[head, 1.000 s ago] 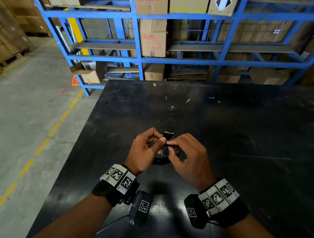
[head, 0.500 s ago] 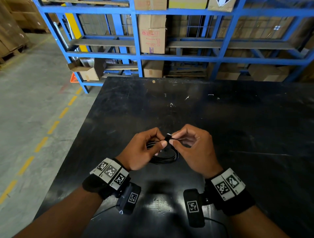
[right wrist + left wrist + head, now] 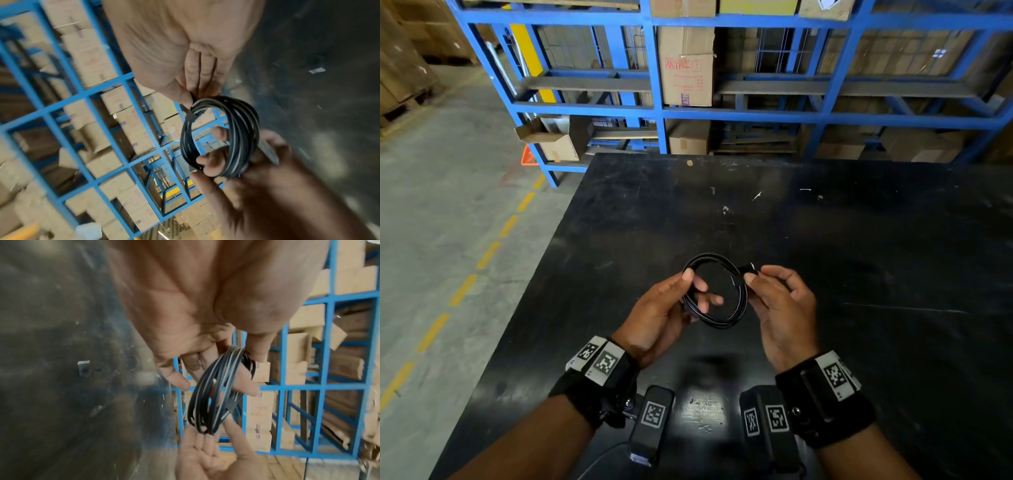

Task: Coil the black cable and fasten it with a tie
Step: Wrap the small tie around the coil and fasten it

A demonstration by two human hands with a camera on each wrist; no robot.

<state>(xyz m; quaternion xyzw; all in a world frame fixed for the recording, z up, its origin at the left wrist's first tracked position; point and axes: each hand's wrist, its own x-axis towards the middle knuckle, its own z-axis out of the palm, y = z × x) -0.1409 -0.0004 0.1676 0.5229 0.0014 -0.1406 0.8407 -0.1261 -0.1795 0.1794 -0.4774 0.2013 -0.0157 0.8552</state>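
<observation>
Room: warehouse, blue racks (image 3: 661, 109) with cartons at 12 o'clock, concrete floor at 9 o'clock.
Surface: black table (image 3: 859, 274), scuffed, under both my hands.
Cable (image 3: 714, 291): coiled in a ring, held up off the table between my hands.
Left hand (image 3: 664, 315): thumb and fingers curl round the coil's 9 o'clock side, two fingers poking through the ring.
Right hand (image 3: 780, 308): thumb and forefinger pinch the tie (image 3: 738, 279) at the coil's 3 o'clock side.
Tie: wrapped on the strands; whether it is fully closed I cannot tell.
Risk: if my right pinch slackens before the tie grips, I judge the loops spring apart.
Risk: a loose left hold lets strands slide and the ring goes uneven.
Risk: pulling the tie sideways may drag it off the bundle.
</observation>
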